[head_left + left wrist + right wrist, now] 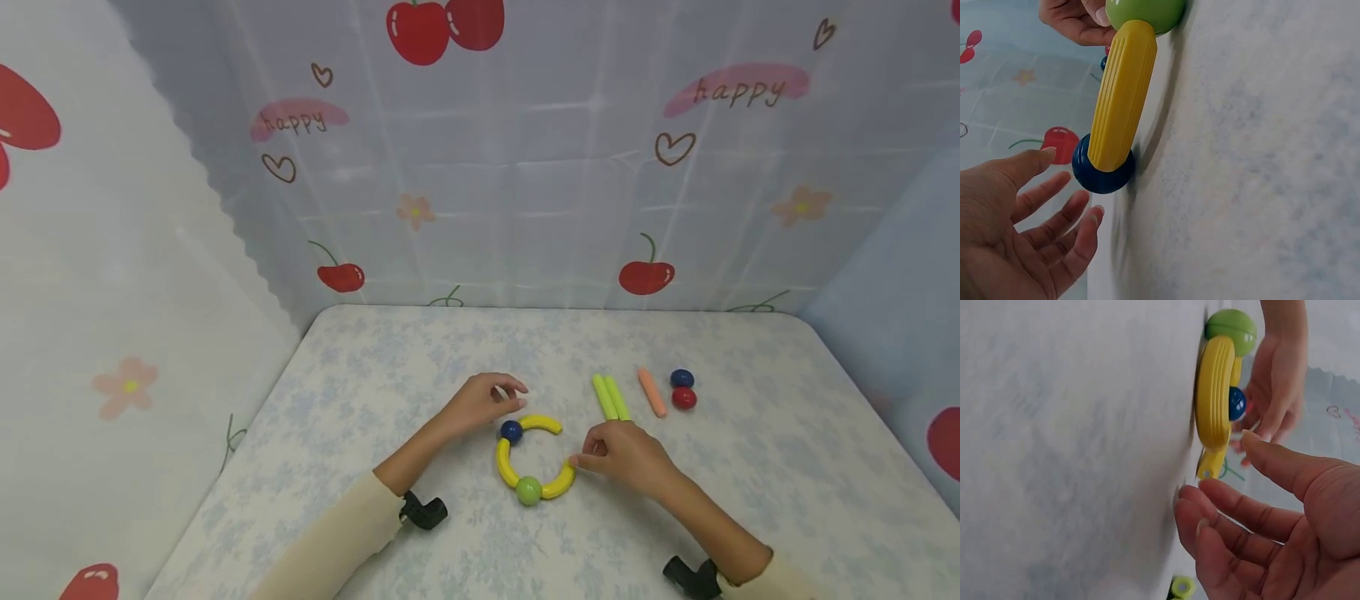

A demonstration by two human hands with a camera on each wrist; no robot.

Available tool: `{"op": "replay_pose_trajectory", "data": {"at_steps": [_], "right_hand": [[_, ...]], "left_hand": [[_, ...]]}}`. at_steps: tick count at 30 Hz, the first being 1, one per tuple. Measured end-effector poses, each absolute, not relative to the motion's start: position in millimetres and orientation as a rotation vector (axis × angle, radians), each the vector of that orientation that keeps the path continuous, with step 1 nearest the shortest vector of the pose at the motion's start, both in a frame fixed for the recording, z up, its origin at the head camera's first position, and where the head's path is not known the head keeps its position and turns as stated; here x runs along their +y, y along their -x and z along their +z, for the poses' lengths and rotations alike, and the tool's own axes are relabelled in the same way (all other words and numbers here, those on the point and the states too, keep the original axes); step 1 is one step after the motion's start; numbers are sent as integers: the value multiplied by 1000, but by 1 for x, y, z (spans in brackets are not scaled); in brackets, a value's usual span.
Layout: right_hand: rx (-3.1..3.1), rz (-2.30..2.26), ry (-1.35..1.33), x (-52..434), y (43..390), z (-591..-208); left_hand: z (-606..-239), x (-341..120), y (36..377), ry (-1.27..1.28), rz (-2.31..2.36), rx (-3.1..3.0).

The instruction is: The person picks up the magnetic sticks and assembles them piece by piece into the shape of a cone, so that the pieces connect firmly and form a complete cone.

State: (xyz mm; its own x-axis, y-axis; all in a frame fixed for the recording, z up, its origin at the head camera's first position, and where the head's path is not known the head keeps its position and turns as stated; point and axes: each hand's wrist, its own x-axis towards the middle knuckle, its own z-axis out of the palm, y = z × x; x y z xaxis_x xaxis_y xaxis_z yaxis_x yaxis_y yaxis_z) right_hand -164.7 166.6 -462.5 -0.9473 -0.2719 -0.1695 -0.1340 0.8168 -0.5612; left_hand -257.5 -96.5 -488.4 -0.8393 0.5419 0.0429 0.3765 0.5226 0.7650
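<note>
Ring point(504, 462), near left fingers point(1079, 250), beside right fingers point(1254, 509)

Three yellow curved pieces point(503, 463), four balls point(528, 491), three sticks point(652, 392)

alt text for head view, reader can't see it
Left hand and right hand beside an open ring of yellow curves, a blue ball and a green ball on a table; to the right, three sticks and two balls.

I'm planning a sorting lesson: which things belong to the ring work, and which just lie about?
Ring work:
- three curved yellow rods
- green ball
- ring's dark-blue ball

Apparently lying about:
- two lime-green rods
- orange rod
- second dark-blue ball
- red ball
</note>
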Motion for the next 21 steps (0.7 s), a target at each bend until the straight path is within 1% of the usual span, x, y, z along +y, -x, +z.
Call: {"op": "replay_pose_trajectory", "data": {"at_steps": [6, 10, 15, 21], "right_hand": [[2710, -830, 301, 158, 162, -463], [2701, -814, 291, 154, 166, -463], [2688, -787, 340, 154, 172, -465], [2700, -800, 347, 158, 182, -466]], "left_hand": [[-491, -77, 270, -972, 1059, 2487], [-494, -73, 274, -1043, 1019, 2447], [-495, -74, 274, -1048, 1025, 2425], [-493, -80, 269, -977, 996, 2462]]}}
